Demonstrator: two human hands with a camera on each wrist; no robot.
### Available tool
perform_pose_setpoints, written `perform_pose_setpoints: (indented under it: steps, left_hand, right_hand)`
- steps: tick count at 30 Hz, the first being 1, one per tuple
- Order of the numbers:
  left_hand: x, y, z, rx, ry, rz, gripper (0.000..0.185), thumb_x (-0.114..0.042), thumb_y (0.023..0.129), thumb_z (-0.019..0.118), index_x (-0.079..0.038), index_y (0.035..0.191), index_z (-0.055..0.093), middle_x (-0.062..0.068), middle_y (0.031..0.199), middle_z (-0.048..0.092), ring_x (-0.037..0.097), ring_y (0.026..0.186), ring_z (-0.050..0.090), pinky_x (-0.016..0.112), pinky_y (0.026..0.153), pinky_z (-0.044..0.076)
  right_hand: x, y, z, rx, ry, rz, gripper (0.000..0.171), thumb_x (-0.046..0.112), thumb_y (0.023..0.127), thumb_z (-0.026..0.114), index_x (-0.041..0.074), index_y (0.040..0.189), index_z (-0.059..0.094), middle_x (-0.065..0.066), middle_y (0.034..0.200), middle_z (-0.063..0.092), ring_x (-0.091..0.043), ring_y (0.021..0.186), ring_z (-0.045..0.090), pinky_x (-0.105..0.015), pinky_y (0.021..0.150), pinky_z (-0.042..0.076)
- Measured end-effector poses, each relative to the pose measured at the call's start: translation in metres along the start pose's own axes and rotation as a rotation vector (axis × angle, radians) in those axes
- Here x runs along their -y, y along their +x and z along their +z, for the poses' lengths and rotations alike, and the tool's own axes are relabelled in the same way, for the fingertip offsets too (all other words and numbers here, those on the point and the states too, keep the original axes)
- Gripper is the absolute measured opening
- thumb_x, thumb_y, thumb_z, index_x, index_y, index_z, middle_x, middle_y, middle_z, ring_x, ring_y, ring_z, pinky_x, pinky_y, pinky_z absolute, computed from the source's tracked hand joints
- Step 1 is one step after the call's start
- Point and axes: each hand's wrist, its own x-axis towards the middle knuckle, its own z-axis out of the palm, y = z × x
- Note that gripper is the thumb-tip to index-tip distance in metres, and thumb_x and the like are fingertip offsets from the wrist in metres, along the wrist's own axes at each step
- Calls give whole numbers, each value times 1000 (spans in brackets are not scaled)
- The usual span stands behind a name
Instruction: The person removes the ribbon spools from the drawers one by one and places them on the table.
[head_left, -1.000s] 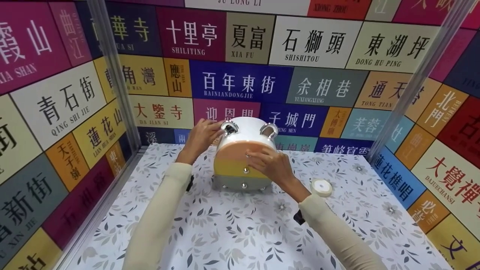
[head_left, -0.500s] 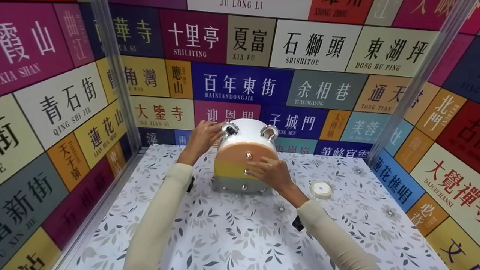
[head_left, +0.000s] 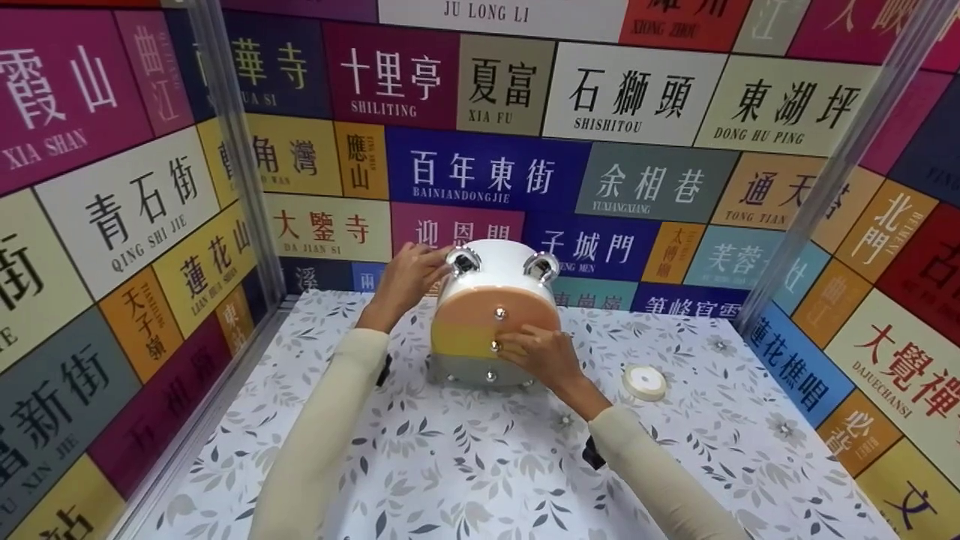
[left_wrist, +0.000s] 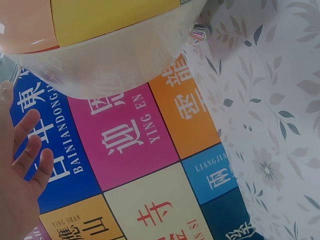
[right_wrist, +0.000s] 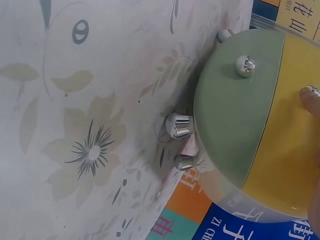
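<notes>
- Nearest the camera, two cream sleeves reach forward over the floral tablecloth (head_left: 480, 465) toward a drum-shaped container (head_left: 495, 322) lying on its side near the middle of the table.
- The right hand (head_left: 544, 356) rests on the container's round face, fingertips at the middle silver stud (head_left: 494, 346) on the yellow band; from the right wrist view one fingertip (right_wrist: 310, 100) touches that stud. Whether the fingers pinch the stud or only press on it, I cannot tell.
- The left hand (head_left: 409, 274) lies against the upper left of the white body, beside a silver ring handle (head_left: 463, 261); the left wrist view shows its fingers straight and slightly spread, bracing rather than grasping.
- The step in hand looks like working a stud on the striped face while the other hand steadies the body. The next move would call for a firmer pinch on the small stud and steady counter-pressure, since the container sits on short metal feet (right_wrist: 178, 126) and could roll or shift.
- A roll of pale ribbon (head_left: 643, 382) lies apart to the right.
- Beyond, walls (head_left: 487, 165) of coloured place-name panels close in the table, with metal posts at the corners.
</notes>
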Motion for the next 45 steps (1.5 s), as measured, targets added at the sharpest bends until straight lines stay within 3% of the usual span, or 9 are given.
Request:
perform_pose_setpoints:
  steps: [22,31,45]
  left_hand:
    - [2,-2,2,-32,-9,27,43,-43,103,62,-30,144,64,9,123,72,28,103,59,42,85,54]
    - [1,-2,1,-15,-21,10,44,-43,104,61,-31,146,62,8,125,70,27,106,58,43,87,53]
    - [1,-1,2,-18,-33,11,44,-41,103,64,-32,146,62,9,128,70,28,105,58,43,86,53]
  right_hand:
    - [4,-2,11,-7,35,-62,19,26,79,92,26,97,84,5,74,66,-13,49,51,-30,47,48]
    - [9,-4,2,-11,14,-88,21,21,78,92,25,97,83,5,75,66,-9,47,46,-27,41,42]
    - [29,-11,-17,40,51,-94,21,23,81,90,25,100,81,3,82,70,-10,54,58,-24,51,52]
